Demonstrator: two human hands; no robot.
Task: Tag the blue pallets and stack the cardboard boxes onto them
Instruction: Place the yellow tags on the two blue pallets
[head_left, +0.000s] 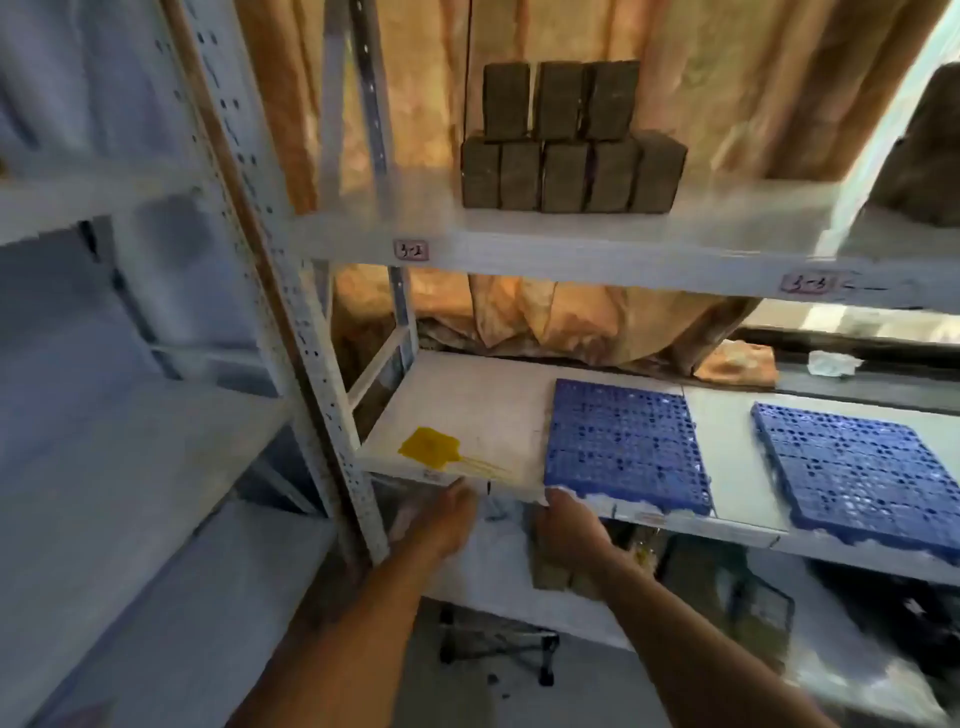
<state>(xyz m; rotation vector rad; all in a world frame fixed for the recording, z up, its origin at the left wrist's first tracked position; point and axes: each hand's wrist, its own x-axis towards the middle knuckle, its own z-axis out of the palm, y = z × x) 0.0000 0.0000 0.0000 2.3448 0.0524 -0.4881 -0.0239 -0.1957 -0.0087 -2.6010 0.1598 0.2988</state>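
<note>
Two blue grid pallets lie flat on the middle shelf: one (626, 444) near the centre, another (857, 467) to its right. Several small brown cardboard boxes (566, 140) stand stacked in two rows on the shelf above. A yellow tag with thin ties (431, 448) lies on the shelf left of the centre pallet. My left hand (441, 519) reaches up to the shelf's front edge just below the tag. My right hand (569, 525) is at the front left corner of the centre pallet. The picture is blurred, so neither hand's grip is clear.
A white perforated upright (311, 332) of the rack stands left of my left hand. The shelf fronts carry small labels (411, 251). Tan sheeting hangs behind the rack. A brown box (558, 571) and a black wire frame (498, 644) sit below the middle shelf.
</note>
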